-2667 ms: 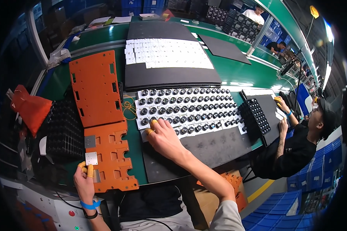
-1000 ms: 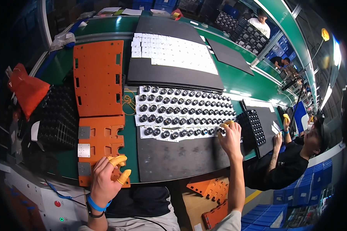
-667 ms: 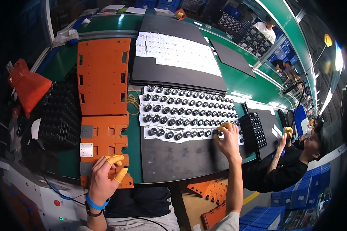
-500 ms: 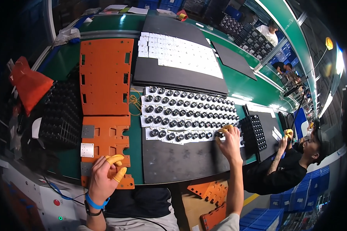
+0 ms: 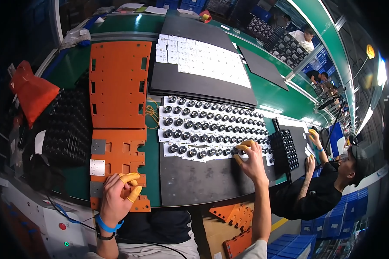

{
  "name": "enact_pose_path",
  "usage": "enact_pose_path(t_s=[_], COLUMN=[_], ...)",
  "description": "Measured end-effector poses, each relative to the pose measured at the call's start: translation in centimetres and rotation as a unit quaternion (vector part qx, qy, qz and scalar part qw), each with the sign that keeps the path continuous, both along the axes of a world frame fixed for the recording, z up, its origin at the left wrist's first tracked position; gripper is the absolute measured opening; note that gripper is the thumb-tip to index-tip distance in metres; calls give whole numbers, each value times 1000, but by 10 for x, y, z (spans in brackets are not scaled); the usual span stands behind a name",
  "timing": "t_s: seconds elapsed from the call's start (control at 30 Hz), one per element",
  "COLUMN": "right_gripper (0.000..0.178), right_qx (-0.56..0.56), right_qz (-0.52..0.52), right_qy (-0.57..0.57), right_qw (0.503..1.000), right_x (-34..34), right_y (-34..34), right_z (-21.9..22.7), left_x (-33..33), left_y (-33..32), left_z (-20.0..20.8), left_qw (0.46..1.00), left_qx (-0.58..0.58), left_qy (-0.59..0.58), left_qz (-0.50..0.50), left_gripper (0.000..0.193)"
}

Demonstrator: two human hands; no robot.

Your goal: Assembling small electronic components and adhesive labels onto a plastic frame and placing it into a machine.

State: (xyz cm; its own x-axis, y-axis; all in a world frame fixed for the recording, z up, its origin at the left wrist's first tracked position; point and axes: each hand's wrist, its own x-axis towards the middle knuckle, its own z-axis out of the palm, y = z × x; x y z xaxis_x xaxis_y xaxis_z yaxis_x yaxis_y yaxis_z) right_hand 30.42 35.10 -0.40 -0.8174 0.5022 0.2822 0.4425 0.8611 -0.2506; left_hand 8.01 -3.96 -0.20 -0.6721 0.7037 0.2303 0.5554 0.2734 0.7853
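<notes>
My right hand [image 5: 253, 164], with yellow finger cots, is over the nearest row of white circuit boards [image 5: 218, 157]. Its thumb and forefinger close around a small black round part [image 5: 235, 151] standing on that row. My left hand [image 5: 119, 192], also in yellow finger cots, hovers at or rests on the lower part of the orange fixture [image 5: 116, 172]; contact is unclear. Its thumb and forefinger are apart and I see nothing between them. Several rows of white boards bear similar black round parts [image 5: 168, 134].
Bare white boards [image 5: 203, 60] lie on a black sheet [image 5: 181, 84] behind the rows. A black tray [image 5: 285, 149] stands at right, beside a co-worker [image 5: 328, 181]. Stacked black trays [image 5: 67, 129] and a red bag [image 5: 32, 95] are at left.
My right hand has shifted slightly left along the nearest row, from one black round part to another. My left hand stays put. The co-worker's hands have moved apart.
</notes>
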Motion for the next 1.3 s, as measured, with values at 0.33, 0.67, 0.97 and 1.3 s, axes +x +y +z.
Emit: enact_pose_path(t_s=[0.33,0.67,0.97,1.3], right_gripper=[34,34,39,34], right_qx=[27,73,38,4], right_qz=[-6,39,47,84], right_qy=[-24,-17,-8,-19], right_qw=[999,996,998,996], right_x=[-7,-20,-36,-45], right_y=[-4,-13,-33,-33], right_z=[9,4,12,13], left_x=[-3,-6,-7,-11], left_y=[-4,-10,-13,-17], left_z=[-3,-9,-5,-5], left_qw=[1000,999,999,998], left_qx=[14,32,37,38], left_qy=[-2,3,-4,-30], left_qz=[-3,-14,-24,-31], left_gripper=[25,28,27,26])
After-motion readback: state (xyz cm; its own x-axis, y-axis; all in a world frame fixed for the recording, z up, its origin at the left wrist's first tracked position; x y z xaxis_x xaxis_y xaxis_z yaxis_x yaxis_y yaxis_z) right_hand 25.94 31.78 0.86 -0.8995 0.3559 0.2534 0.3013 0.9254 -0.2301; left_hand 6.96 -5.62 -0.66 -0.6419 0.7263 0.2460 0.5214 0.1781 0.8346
